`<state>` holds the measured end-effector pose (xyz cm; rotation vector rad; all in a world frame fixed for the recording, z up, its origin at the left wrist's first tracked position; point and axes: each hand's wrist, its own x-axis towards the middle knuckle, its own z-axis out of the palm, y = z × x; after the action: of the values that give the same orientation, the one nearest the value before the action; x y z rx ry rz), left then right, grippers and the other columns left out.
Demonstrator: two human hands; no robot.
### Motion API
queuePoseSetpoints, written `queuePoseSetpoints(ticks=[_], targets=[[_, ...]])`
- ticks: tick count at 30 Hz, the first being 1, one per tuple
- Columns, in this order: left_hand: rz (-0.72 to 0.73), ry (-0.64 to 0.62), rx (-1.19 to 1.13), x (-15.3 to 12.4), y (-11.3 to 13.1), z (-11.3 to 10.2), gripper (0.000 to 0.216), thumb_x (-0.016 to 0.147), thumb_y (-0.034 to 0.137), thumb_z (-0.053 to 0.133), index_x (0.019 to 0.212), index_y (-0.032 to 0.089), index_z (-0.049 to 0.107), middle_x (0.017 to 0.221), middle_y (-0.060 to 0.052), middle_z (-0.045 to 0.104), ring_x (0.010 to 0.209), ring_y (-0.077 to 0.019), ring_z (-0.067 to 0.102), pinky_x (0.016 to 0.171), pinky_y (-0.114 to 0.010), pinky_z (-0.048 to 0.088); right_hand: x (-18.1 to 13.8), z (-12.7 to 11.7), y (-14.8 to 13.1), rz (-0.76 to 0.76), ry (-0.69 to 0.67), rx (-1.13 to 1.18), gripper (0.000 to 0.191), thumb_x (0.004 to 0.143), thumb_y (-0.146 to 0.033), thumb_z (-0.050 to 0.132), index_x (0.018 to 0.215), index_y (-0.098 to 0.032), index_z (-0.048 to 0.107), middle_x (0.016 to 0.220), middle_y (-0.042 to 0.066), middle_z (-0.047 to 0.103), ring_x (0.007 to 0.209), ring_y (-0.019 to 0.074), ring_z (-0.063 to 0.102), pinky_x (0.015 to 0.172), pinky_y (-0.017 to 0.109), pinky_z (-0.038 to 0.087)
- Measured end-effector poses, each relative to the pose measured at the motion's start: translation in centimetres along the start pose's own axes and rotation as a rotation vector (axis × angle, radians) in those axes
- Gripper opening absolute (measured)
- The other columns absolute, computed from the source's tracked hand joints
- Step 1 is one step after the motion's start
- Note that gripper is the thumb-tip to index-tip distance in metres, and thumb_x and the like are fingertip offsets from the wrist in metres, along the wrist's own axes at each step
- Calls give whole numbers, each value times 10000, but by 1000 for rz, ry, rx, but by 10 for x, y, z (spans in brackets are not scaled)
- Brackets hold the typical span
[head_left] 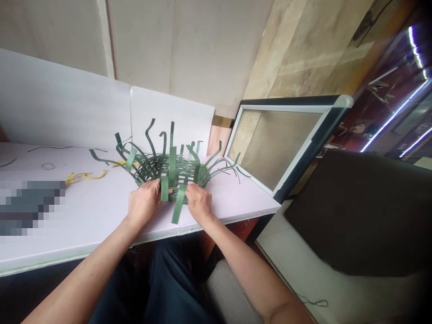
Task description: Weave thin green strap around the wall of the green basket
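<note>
A round basket (151, 167) woven from green strapping sits on the pale pink tabletop (111, 211), its loose strap ends sticking up and outward all round. My left hand (145, 202) is closed on the near side of its rim, at the left. At the right of the same near side, my right hand (200, 201) pinches the rim close to a wide strap (178, 208) that hangs down over the front. Another wide strap (164, 188) curls between both hands. The fingertips are partly hidden behind the weave.
Yellow cord (86, 174) and a few thin green offcuts (50, 147) lie to the left, near a pixelated dark object (30, 207). A framed mesh screen (280, 139) leans at the right. White board (162, 110) stands behind the table. A dark covered block (364, 211) is at far right.
</note>
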<state>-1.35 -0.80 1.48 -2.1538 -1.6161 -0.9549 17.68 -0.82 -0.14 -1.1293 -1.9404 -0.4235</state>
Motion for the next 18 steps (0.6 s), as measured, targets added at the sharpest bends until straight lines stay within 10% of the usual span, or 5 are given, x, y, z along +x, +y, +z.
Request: queuePoseSetpoints(ticks=[10, 18], targets=[[224, 217, -75, -29, -13, 3, 372, 967, 428, 477, 1234, 173, 524, 1211, -103, 639, 1073, -234, 633, 740, -287, 510, -4, -5, -5, -42, 31, -68, 234, 990, -170, 441, 832, -195, 611, 776, 23, 670, 723, 153, 625, 648, 260, 406], [330, 432, -115, -47, 11, 5, 374, 909, 216, 609, 1269, 178, 517, 1153, -85, 680, 990, -190, 666, 836, -267, 529, -4, -5, -4, -43, 29, -25, 234, 970, -133, 435, 823, -188, 608, 770, 24, 661, 731, 157, 625, 651, 262, 402]])
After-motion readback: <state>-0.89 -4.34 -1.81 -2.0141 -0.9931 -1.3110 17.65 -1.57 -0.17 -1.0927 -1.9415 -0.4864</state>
